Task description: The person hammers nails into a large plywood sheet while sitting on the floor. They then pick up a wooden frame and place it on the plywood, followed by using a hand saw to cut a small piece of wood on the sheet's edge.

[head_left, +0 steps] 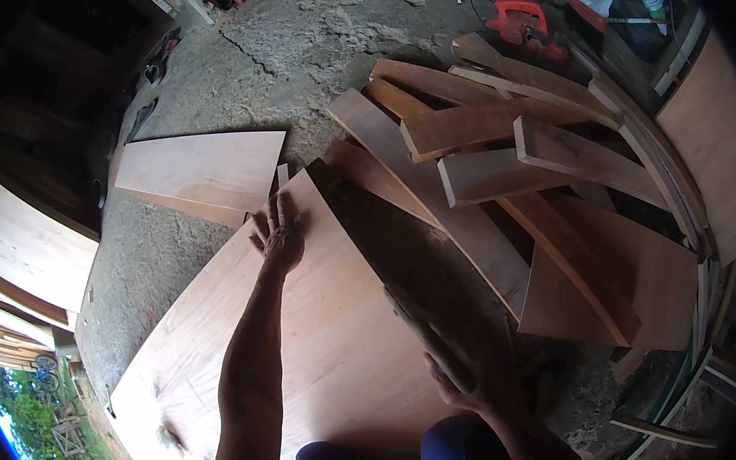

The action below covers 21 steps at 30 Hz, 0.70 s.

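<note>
A large pale plywood board [334,331] lies before me, reaching from my knees to the far middle. My left hand [281,236] rests on its far part, fingers stretched out and holding nothing. Along the board's right edge my right hand [459,391] grips a long, narrow, dark block [429,337], which lies in line with that edge. Shadow and the hand hide part of the block, so its exact kind does not show.
Loose wooden planks [497,128] are heaped at the far right, beside a brown sheet [589,273]. A smaller pale panel [200,165] lies on the rough concrete floor [313,44]. A red power tool [523,22] sits behind the planks. More boards [22,237] stand at the left.
</note>
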Available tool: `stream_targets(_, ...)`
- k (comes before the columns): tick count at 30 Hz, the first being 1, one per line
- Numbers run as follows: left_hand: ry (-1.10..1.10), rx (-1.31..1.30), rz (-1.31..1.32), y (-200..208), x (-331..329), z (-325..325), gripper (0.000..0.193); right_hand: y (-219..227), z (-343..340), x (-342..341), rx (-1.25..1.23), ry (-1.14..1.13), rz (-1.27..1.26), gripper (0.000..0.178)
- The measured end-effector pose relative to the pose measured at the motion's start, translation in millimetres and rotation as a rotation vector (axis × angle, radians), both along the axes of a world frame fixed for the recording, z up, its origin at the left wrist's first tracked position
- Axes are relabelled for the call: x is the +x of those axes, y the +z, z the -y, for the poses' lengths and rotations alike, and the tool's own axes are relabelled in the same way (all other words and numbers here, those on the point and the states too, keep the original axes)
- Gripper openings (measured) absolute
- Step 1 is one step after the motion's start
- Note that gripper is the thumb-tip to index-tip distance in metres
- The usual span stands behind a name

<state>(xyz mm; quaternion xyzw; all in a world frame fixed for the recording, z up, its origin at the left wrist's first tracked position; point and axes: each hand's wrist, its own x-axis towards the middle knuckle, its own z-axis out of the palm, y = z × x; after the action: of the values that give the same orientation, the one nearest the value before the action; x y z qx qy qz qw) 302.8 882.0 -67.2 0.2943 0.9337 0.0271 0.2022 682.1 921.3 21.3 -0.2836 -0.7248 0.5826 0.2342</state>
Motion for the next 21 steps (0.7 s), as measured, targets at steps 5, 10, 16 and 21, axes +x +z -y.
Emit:
stream_targets(5,-0.068,0.045,0.064,-14,14,-35,0.072,-5,-65,-119,0.357,-0.205,-0.024,0.039)
stream_targets(10,-0.008,-0.008,-0.029,2,-18,9,0.073,12,9,21,0.113,0.041,-0.020,0.049)
stream_targets(16,0.012,0.019,0.005,-1,-14,0,0.072,10,-46,-89,0.301,-0.005,0.022,0.043)
stream_targets(21,-0.016,-0.012,0.043,-12,-1,-14,0.073,-11,-45,-89,0.216,-0.007,0.355,0.041)
